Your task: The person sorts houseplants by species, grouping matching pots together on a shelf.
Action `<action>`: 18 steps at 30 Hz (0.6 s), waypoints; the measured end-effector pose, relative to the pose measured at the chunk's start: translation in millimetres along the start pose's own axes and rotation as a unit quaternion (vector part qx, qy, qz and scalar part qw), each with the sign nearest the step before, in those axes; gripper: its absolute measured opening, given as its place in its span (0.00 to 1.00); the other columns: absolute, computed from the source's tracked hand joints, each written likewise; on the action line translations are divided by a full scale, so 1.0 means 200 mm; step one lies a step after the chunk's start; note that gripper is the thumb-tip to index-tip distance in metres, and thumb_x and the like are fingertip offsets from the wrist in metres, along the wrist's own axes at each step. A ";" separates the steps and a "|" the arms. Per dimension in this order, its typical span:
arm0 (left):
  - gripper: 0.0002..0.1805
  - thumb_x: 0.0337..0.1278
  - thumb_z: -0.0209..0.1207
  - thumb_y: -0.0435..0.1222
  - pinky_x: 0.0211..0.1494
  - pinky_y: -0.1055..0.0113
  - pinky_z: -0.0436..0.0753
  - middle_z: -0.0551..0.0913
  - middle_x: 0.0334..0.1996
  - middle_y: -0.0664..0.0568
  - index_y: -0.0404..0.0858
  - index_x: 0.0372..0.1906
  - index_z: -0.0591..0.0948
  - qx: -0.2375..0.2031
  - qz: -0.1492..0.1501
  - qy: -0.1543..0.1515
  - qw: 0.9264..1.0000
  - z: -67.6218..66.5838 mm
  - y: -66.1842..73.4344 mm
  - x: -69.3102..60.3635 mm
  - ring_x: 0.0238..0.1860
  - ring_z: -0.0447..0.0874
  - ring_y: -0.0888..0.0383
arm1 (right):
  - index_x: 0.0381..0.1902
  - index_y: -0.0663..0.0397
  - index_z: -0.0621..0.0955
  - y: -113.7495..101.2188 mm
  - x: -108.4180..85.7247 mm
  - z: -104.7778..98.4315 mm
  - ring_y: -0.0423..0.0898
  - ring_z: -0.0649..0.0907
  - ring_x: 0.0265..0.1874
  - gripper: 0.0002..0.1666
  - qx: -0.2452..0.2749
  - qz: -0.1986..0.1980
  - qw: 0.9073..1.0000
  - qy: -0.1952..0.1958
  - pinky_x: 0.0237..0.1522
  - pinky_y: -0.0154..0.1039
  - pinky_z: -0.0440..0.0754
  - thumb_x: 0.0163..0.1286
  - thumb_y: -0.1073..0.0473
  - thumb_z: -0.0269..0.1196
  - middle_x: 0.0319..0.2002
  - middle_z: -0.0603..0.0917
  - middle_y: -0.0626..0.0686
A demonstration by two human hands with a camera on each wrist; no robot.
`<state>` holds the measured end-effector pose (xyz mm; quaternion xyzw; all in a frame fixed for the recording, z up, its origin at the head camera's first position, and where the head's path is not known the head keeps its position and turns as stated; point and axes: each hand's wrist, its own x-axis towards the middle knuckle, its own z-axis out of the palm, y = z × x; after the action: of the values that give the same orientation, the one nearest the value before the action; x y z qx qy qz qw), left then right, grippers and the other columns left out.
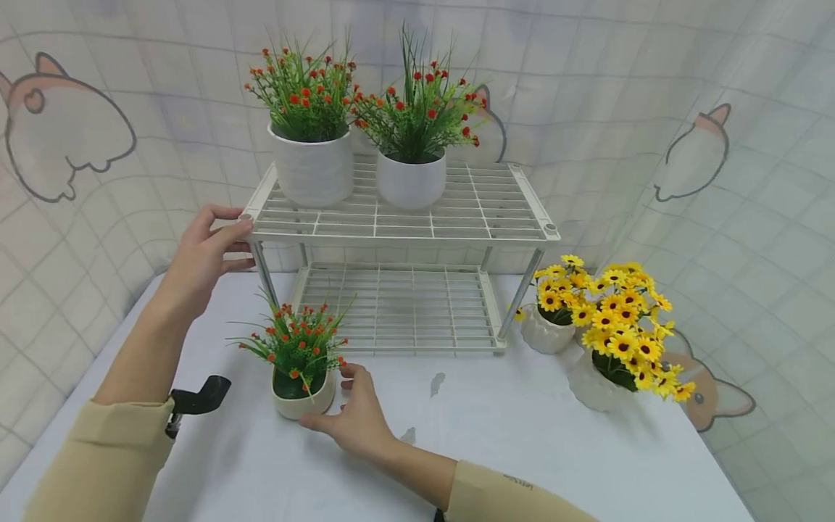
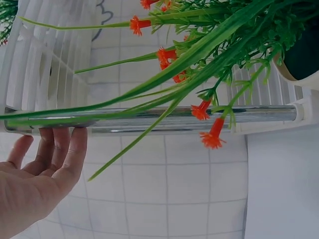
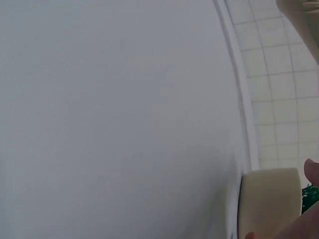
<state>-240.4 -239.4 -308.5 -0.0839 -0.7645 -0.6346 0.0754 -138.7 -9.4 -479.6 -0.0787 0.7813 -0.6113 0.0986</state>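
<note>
My left hand (image 1: 202, 254) touches the left front corner of the white wire rack (image 1: 391, 235). In the left wrist view its fingers (image 2: 75, 149) lie against the metal leg (image 2: 199, 117), partly hidden by it. In front of the rack's left side a small potted plant (image 1: 303, 406) with red flowers stands upright on the table. My right hand (image 1: 362, 420) holds this pot at its right side, thumb at the front and fingers further back. The right wrist view shows only part of the cream pot (image 3: 269, 199), with fingertips at the frame edge.
On the rack's top tier stand two white pots, a larger one (image 1: 313, 170) and a smaller one (image 1: 411, 181), both with red flowers. Yellow-flowered pots, one upright (image 1: 548, 333) and one tilted (image 1: 596, 384), are right of the rack. A patterned curtain (image 1: 587, 109) hangs behind.
</note>
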 end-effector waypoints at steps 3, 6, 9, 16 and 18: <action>0.11 0.77 0.55 0.44 0.45 0.74 0.83 0.79 0.47 0.54 0.49 0.56 0.70 -0.030 0.000 0.004 1.000 -0.01 0.00 -0.01 0.45 0.80 0.58 | 0.71 0.62 0.63 0.01 0.02 0.05 0.55 0.71 0.64 0.55 -0.019 -0.003 1.000 0.008 0.63 0.50 0.74 0.55 0.50 0.81 0.64 0.68 0.55; 0.11 0.77 0.56 0.42 0.44 0.74 0.84 0.80 0.46 0.54 0.48 0.55 0.70 -0.050 0.001 0.005 0.999 -0.01 0.00 -0.01 0.44 0.81 0.58 | 0.70 0.64 0.64 0.01 0.04 0.08 0.56 0.72 0.62 0.55 -0.034 -0.012 0.999 0.022 0.63 0.51 0.73 0.56 0.48 0.81 0.61 0.69 0.56; 0.11 0.77 0.56 0.43 0.44 0.74 0.83 0.80 0.46 0.54 0.48 0.55 0.70 -0.041 0.004 0.006 0.999 -0.01 0.00 -0.01 0.44 0.81 0.58 | 0.68 0.66 0.65 0.02 0.06 0.10 0.56 0.73 0.59 0.53 -0.044 -0.018 0.998 0.043 0.62 0.51 0.74 0.57 0.47 0.80 0.58 0.70 0.57; 0.11 0.77 0.56 0.42 0.44 0.74 0.84 0.80 0.46 0.55 0.48 0.55 0.71 -0.044 0.007 0.006 0.999 0.01 0.00 0.00 0.44 0.81 0.58 | 0.69 0.66 0.66 0.04 0.06 0.07 0.59 0.73 0.61 0.51 -0.022 -0.014 0.998 0.064 0.63 0.53 0.74 0.58 0.48 0.79 0.61 0.70 0.60; 0.11 0.77 0.56 0.42 0.44 0.74 0.84 0.81 0.45 0.55 0.47 0.55 0.71 -0.048 0.008 0.003 0.999 0.01 0.00 0.00 0.44 0.81 0.58 | 0.69 0.66 0.65 0.04 0.05 0.04 0.59 0.72 0.62 0.50 -0.012 -0.011 0.998 0.063 0.63 0.54 0.73 0.59 0.51 0.78 0.63 0.69 0.61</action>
<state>-240.5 -237.4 -309.1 -0.0914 -0.7321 -0.6705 0.0787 -146.1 -17.0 -489.9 -0.0495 0.7921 -0.6070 0.0411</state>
